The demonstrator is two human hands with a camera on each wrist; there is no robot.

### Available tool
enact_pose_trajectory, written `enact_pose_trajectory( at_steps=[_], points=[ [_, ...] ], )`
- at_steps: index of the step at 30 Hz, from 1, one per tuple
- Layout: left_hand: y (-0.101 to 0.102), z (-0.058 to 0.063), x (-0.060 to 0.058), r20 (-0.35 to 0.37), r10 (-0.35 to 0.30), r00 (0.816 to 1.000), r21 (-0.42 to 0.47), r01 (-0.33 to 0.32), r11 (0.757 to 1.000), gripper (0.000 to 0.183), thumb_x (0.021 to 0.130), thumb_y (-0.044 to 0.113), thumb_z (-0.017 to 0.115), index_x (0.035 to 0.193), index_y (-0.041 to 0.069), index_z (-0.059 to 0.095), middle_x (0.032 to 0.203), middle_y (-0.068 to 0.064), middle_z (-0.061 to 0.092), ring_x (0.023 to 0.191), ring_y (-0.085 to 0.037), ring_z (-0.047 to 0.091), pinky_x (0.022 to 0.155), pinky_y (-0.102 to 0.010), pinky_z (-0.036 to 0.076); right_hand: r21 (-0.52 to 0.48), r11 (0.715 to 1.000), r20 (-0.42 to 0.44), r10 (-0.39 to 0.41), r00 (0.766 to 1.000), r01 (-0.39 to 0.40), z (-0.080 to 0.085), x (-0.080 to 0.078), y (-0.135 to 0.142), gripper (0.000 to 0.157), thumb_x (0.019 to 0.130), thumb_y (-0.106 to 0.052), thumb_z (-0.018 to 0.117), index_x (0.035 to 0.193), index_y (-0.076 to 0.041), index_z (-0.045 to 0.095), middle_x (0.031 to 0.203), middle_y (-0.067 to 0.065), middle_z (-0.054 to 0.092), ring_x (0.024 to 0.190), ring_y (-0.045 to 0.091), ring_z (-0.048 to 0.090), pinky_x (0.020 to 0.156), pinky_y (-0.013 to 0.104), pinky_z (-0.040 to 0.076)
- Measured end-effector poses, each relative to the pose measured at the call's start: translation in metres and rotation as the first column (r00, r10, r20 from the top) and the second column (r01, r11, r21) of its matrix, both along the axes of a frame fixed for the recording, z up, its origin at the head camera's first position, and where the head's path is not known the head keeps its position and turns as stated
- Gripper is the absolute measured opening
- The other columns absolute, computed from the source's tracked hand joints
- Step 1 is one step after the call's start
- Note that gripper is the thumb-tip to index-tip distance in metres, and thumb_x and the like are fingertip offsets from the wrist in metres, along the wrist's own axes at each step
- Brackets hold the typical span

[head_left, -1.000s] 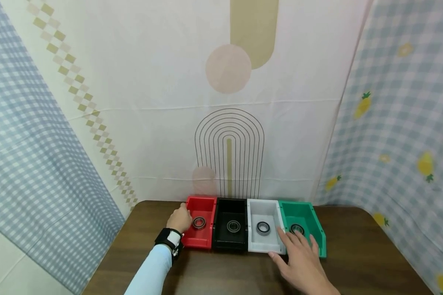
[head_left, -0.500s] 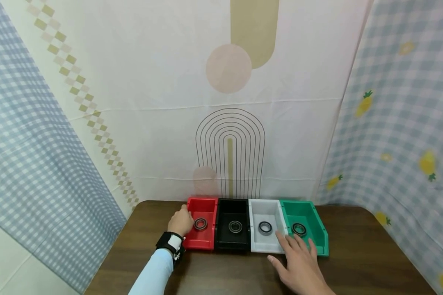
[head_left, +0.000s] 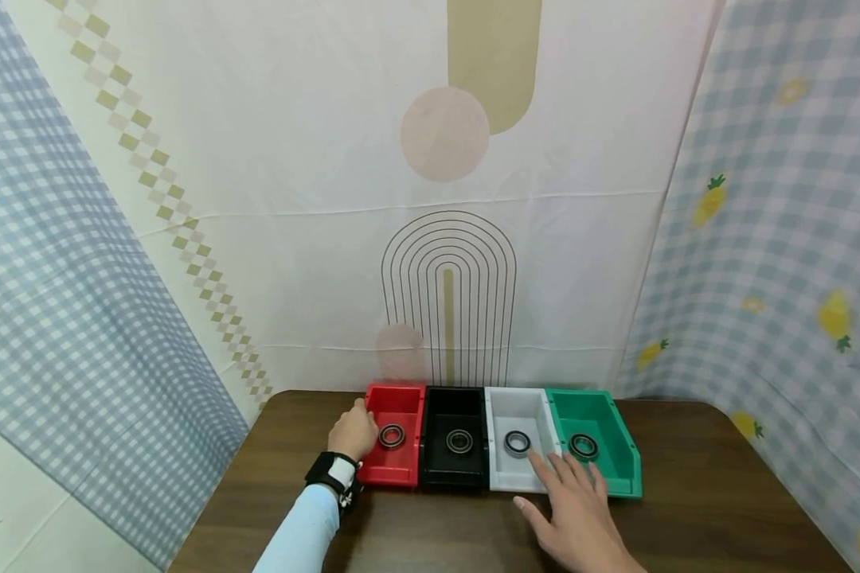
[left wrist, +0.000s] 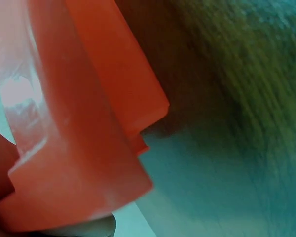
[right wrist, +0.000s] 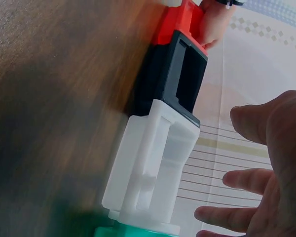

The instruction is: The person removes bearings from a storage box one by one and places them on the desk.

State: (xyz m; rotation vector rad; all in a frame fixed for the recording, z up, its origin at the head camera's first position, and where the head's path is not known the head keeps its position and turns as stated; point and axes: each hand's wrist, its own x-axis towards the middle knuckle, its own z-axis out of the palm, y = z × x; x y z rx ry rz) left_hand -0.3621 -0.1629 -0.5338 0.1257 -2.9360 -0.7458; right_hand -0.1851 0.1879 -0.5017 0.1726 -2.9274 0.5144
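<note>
Four open-front bins, red, black, white and green, stand side by side in the head view. A ring-shaped ball bearing lies in each: red bin's bearing, black bin's bearing, white bin's bearing, green bin's bearing. My left hand grips the red bin's outer left wall; the left wrist view shows the bin's red wall between its digits. My right hand hovers with spread fingers over the front of the white and green bins, holding nothing.
The bins stand on a dark brown wooden table, near its back edge. Behind it hangs a white patterned cloth. Checked cloths hang at the left and the right.
My right hand has shifted slightly left, toward the white bin, its fingers still spread. The left hand stays on the red bin's wall. The whole head view has drifted slightly.
</note>
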Motion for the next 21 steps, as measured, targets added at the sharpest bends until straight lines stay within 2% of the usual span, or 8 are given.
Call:
enact_pose_trajectory(
  at_steps=[6, 14, 17, 21],
  points=[
    [0.000, -0.001, 0.000, -0.009, 0.012, 1.000, 0.009, -0.012, 1.000, 0.034, 0.108, 0.022, 0.055, 0.131, -0.002, 0.061, 0.109, -0.025, 0.077, 0.091, -0.039, 0.076, 0.072, -0.053, 0.058, 0.006, 0.999, -0.021, 0.031, 0.999, -0.031, -0.001, -0.003, -0.009, 0.069, 0.098, -0.054, 0.072, 0.156, -0.021, 0.056, 0.157, 0.020, 0.057, 0.149, 0.050, 0.046, 0.118, 0.080, 0.027],
    [0.009, -0.004, -0.001, -0.026, 0.000, 1.000, 0.032, 0.001, 1.000, 0.028, 0.108, 0.023, 0.056, 0.122, 0.000, 0.062, 0.102, -0.023, 0.077, 0.088, -0.038, 0.076, 0.068, -0.053, 0.057, -0.041, 0.993, -0.030, 0.113, 0.993, -0.114, -0.008, -0.009, -0.035, 0.064, 0.098, -0.050, 0.073, 0.153, -0.020, 0.059, 0.159, 0.017, 0.056, 0.151, 0.044, 0.046, 0.120, 0.074, 0.030],
    [0.006, -0.004, -0.001, -0.019, 0.001, 1.000, 0.030, 0.000, 1.000, 0.029, 0.109, 0.023, 0.055, 0.123, 0.000, 0.062, 0.103, -0.024, 0.077, 0.088, -0.038, 0.076, 0.069, -0.053, 0.057, -0.063, 0.985, -0.067, 0.158, 0.985, -0.162, -0.013, -0.016, -0.049, 0.061, 0.099, -0.049, 0.072, 0.151, -0.019, 0.061, 0.158, 0.017, 0.057, 0.150, 0.044, 0.048, 0.120, 0.072, 0.032],
    [-0.002, -0.002, 0.002, -0.003, 0.009, 1.000, 0.032, -0.009, 0.999, 0.029, 0.109, 0.023, 0.053, 0.125, 0.000, 0.061, 0.106, -0.024, 0.076, 0.092, -0.039, 0.076, 0.071, -0.054, 0.057, -0.076, 0.964, -0.112, 0.246, 0.963, -0.255, -0.018, -0.030, -0.072, 0.057, 0.102, -0.049, 0.067, 0.150, -0.017, 0.061, 0.156, 0.017, 0.059, 0.149, 0.044, 0.049, 0.120, 0.070, 0.035]
  ],
)
